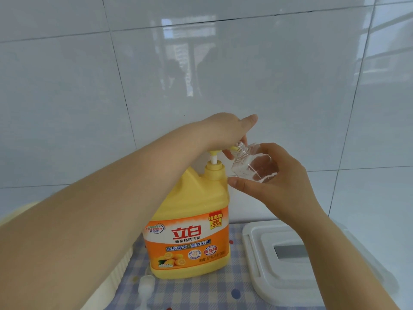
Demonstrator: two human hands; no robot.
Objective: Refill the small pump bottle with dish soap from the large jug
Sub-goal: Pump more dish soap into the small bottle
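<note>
From the head view, the left hand (pixel 225 128) lies palm-down over the pump head (pixel 58 153) of the yellow jug (pixel 190 222), hiding most of it; its fingers seem to curl around the nozzle. The right hand (pixel 277 173) grips the small clear bottle (pixel 252 164), tilted with its open threaded neck touching the nozzle tip. The jug stands on the checked counter (pixel 201 291). A blurred white pump cap (pixel 146 285) lies near the bottom edge, beside a white box lid (pixel 290 260).
</note>
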